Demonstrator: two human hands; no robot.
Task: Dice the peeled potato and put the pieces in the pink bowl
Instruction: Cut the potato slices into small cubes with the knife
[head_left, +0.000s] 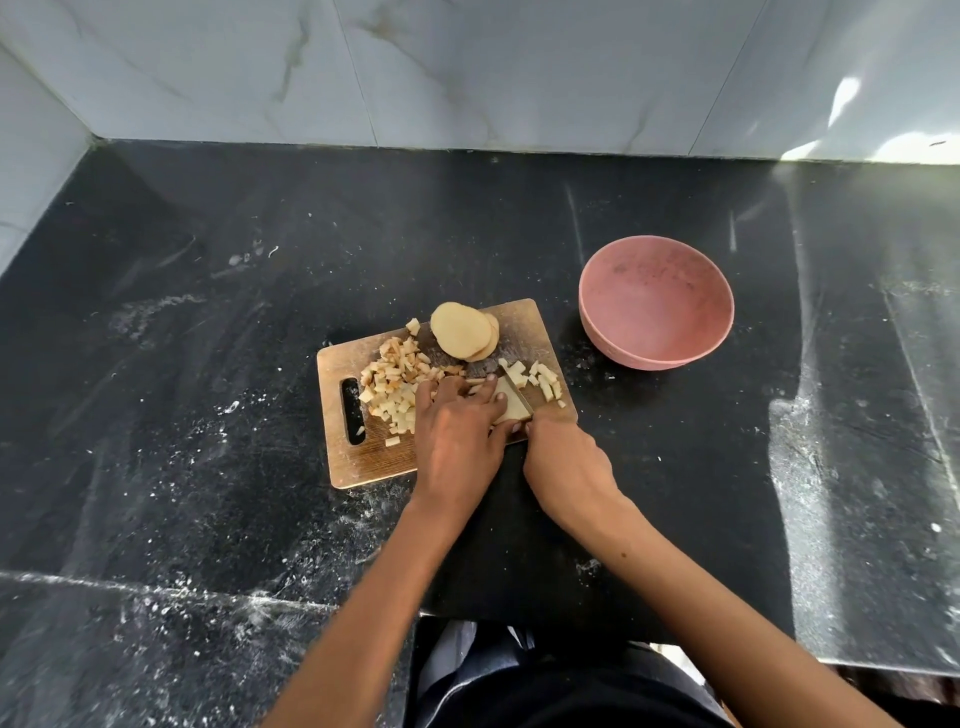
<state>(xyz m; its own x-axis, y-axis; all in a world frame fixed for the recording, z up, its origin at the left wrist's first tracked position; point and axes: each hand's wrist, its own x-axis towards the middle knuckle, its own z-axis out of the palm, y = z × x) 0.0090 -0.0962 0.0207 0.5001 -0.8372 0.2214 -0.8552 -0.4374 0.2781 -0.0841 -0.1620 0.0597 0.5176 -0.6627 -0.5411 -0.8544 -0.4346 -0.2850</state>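
Right now the left hand (457, 431) pins the potato piece (509, 408) with flat fingers (488, 387); just right, the right hand (563, 467) grips the knife (517, 387).

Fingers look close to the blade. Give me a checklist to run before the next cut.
1. Left hand steadies the potato slab: ok.
2. Left fingertips clear of the knife: not ok, they lie right beside the blade.
3. Right hand grips the knife handle: ok, though the handle is hidden.
4. Cutting board flat on the counter: ok.
5. Diced pieces clear of the cutting line: ok, piled to the left.
6. Pink bowl ready: ok, upright beside the board, no potato in it yet.
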